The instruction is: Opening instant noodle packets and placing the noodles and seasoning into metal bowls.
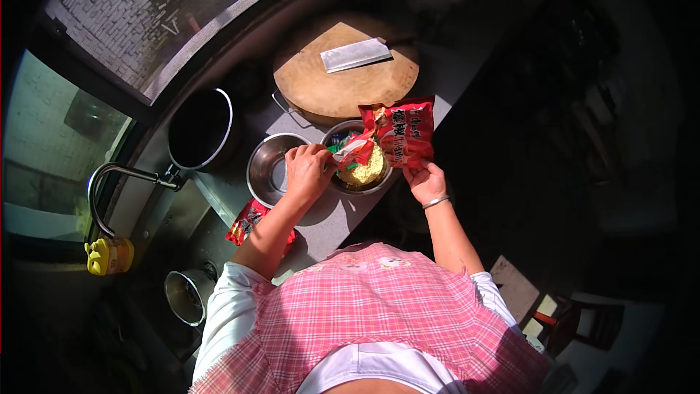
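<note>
My right hand point(425, 180) grips the lower edge of a red instant noodle packet point(407, 131), which is torn at its left end. With its fingertips, my left hand point(309, 169) pinches the packet's torn end above a metal bowl point(367, 191). A yellow dried noodle cake point(365, 167) lies in that bowl, along with green and dark sachets partly hidden by the wrapper. A second metal bowl point(262, 169), with no food visible in it, stands just left, partly behind my left hand. Another red packet point(249, 221) lies under my left forearm.
A cleaver point(356, 55) rests on a thick round wooden chopping board point(306, 76) behind the bowls. To the left are a dark pot point(229, 120), a curved faucet point(128, 169), the sink and a yellow bottle point(112, 257). A metal pot point(186, 298) stands at lower left.
</note>
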The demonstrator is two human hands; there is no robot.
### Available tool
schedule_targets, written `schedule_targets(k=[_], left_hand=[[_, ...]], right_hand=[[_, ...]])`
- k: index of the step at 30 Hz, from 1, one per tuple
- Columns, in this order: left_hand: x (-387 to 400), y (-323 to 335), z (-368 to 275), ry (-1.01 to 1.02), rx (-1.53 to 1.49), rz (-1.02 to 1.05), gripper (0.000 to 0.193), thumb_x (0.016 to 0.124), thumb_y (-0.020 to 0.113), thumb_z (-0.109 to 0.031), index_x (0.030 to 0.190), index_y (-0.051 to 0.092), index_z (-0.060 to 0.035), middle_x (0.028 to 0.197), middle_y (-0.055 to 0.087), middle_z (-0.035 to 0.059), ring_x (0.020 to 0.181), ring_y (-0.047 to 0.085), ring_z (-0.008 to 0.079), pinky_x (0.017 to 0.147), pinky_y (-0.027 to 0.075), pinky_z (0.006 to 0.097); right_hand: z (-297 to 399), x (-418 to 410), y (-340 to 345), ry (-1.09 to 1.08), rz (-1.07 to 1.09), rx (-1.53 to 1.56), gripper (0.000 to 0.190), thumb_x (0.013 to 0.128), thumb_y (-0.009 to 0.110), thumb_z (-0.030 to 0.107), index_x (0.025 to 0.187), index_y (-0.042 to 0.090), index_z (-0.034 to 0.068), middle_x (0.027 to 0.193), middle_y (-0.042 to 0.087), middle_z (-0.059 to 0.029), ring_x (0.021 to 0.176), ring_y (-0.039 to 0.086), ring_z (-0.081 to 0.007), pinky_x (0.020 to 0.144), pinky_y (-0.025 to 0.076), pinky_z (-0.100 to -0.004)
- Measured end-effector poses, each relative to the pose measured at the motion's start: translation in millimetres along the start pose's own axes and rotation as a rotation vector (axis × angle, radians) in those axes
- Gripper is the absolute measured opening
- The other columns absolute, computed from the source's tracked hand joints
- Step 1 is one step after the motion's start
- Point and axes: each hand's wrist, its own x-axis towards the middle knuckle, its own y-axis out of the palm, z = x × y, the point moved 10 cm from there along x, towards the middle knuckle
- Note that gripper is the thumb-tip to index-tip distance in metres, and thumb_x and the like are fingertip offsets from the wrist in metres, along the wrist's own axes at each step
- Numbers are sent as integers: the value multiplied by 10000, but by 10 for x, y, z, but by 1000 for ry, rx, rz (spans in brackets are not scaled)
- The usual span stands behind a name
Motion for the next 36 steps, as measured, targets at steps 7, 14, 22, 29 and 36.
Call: schedule_targets(k=[7,14,22,29,36], left_hand=[[-197,12,20,-6,-24,-92,332,728,656,-293,983,637,-82,1106,568,72,1067,491,257,930,312,419],[-310,226,-157,59,29,48,377,749,623,-362,1021,629,-100,1167,542,75,1146,423,268,985,210,528],[-739,-690,603,-102,-69,-257,338,768,656,-201,1069,583,-66,1094,582,104,1043,521,274,911,354,380],[-1648,-983,1439,-485,-42,-334,295,753,655,-223,984,608,-46,976,613,115,937,562,299,816,426,377],[-2307,-378,1905,-858,-41,-98,563,773,599,-410,1174,523,-21,1100,570,165,1037,520,320,883,402,407]], right_hand=[[182,-252,22,-61,-17,26,152,783,510,101,907,593,74,972,622,-82,945,567,-239,847,468,-420],[901,-581,-344,-198,19,13,195,801,498,98,974,576,52,984,629,-75,936,580,-210,832,470,-388],[1188,-976,-1525,-249,-502,-424,165,845,509,75,1008,524,47,936,592,-93,836,592,-223,707,531,-361],[874,-751,-2305,-78,-721,-808,367,840,524,144,1204,486,114,1089,564,-66,981,555,-210,717,503,-363],[774,-409,-1967,-22,-715,-1103,579,846,551,219,1366,301,174,1292,442,-34,1125,449,-199,872,392,-440]])
